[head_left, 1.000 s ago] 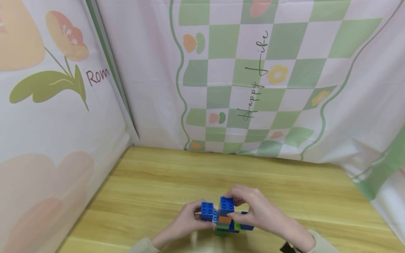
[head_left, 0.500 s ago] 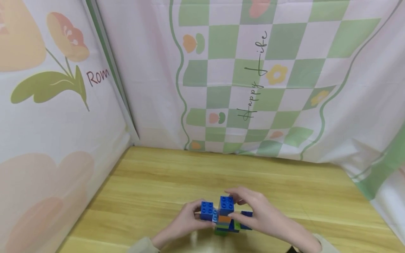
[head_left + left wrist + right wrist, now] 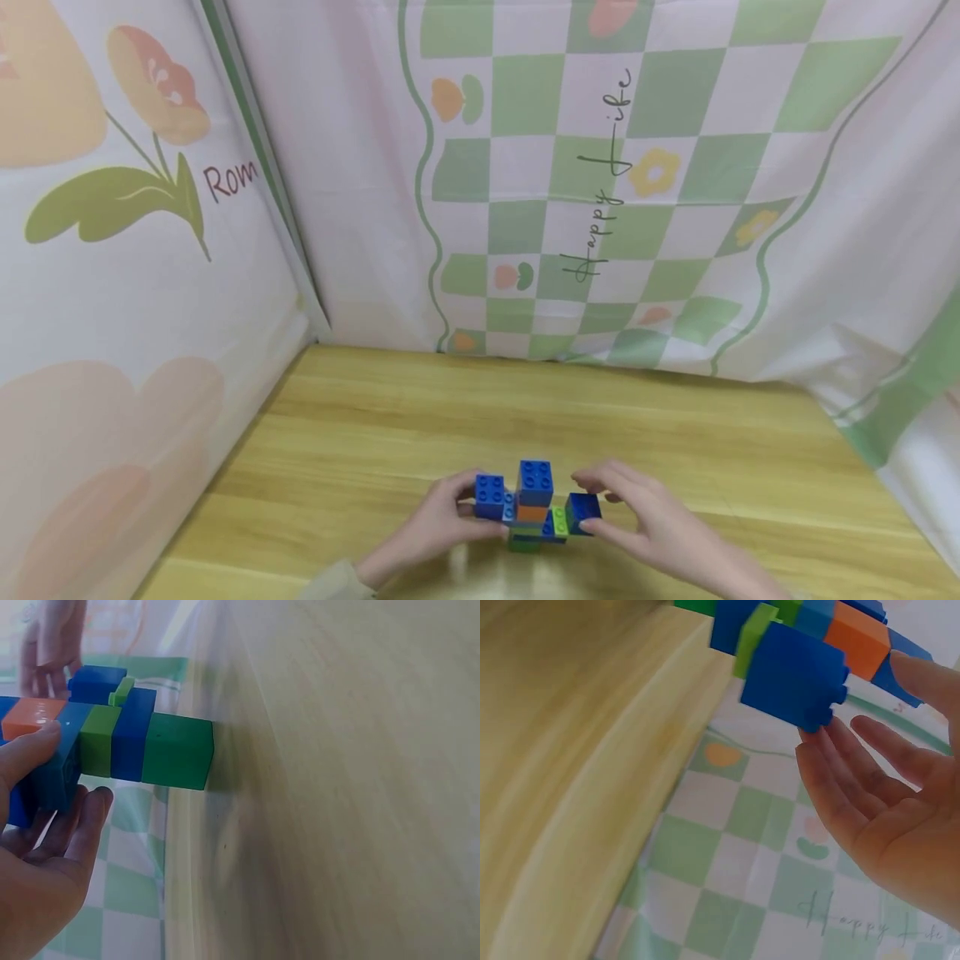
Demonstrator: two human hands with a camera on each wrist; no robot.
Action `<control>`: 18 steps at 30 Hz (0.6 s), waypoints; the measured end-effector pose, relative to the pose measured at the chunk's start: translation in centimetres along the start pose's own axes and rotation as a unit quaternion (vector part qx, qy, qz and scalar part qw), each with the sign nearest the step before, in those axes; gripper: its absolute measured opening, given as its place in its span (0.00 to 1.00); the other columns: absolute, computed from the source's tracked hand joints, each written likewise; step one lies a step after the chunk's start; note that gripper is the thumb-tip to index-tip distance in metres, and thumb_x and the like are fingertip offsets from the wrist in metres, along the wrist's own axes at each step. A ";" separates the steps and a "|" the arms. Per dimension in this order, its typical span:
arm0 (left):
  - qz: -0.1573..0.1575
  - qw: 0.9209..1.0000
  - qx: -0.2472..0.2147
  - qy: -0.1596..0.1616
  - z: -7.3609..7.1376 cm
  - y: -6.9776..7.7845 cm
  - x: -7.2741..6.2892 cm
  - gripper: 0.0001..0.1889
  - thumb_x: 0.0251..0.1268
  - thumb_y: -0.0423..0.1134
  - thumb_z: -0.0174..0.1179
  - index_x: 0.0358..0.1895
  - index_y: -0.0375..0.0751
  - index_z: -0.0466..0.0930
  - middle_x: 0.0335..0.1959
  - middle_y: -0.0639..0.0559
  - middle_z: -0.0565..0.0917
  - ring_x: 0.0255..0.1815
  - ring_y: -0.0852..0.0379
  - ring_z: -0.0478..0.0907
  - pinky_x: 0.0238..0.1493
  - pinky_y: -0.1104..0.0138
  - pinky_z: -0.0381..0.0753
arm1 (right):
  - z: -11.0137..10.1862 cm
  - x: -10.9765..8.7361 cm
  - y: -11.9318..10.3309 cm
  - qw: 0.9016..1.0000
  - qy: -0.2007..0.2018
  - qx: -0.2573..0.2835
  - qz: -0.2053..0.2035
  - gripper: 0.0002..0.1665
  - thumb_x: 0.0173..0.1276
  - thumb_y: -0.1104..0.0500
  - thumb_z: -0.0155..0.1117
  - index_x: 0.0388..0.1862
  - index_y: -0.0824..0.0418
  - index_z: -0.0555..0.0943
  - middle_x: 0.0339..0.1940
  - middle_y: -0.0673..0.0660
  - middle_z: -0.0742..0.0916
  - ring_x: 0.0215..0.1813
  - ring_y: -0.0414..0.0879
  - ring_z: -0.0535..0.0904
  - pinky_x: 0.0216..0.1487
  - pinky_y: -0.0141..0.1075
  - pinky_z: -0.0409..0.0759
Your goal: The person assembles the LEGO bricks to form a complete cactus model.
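Observation:
A figure of stacked toy building bricks stands on the wooden table, with an orange brick (image 3: pixel 533 512) under a blue top brick (image 3: pixel 536 475). Its lowest part is a green brick (image 3: pixel 178 751), close over the tabletop. My left hand (image 3: pixel 450 517) grips the figure's left side, thumb and fingers around the blue brick (image 3: pixel 490 495) and the lighter blue brick (image 3: pixel 60 761). On the right a dark blue brick (image 3: pixel 793 677) sits beside a lime green brick (image 3: pixel 560 521). My right hand (image 3: pixel 652 525) is spread loosely beside that dark blue brick, thumb near its lower corner and fingers relaxed.
The wooden table (image 3: pixel 360 425) runs back to a white and green checked curtain (image 3: pixel 592 192). Another floral curtain (image 3: pixel 150 317) hangs along the left side.
My right hand has left the blue top brick and moved right, to beside the dark blue brick on the figure's right side. The left hand keeps its hold.

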State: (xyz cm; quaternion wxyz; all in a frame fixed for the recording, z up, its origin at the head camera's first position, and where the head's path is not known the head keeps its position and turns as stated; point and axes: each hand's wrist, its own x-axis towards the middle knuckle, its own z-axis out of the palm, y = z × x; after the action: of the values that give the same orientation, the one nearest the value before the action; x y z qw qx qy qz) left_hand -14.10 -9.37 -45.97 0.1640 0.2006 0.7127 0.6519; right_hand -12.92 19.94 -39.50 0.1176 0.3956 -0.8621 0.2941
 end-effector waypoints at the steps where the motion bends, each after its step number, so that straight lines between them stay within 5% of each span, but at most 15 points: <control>1: 0.002 1.000 0.000 0.000 0.0 0.0 0.0 0.27 0.54 0.32 0.71 0.59 0.33 0.75 0.53 0.38 0.84 0.51 0.55 0.85 0.52 0.70 0.86 | 0.0 -0.3 0.2 1.000 -0.001 0.002 0.004 0.24 0.63 0.55 0.72 0.57 0.54 0.78 0.50 0.48 0.86 0.48 0.40 0.84 0.42 0.33 0.88; 18: 0.014 0.999 0.023 0.032 -0.8 -0.5 -0.5 0.20 0.53 0.32 0.72 0.50 0.34 0.79 0.47 0.40 0.84 0.47 0.62 0.83 0.55 0.72 0.84 | 2.2 -2.5 2.7 0.995 0.014 0.094 0.015 0.24 0.62 0.67 0.69 0.57 0.66 0.77 0.48 0.61 0.85 0.49 0.34 0.83 0.41 0.31 0.88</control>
State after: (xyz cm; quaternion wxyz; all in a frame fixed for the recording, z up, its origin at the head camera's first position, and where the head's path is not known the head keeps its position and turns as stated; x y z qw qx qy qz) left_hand -14.08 -10.32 -46.41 0.1272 0.1937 0.7292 0.6438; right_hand -13.21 21.55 -43.46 0.0875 0.3882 -0.8346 0.3809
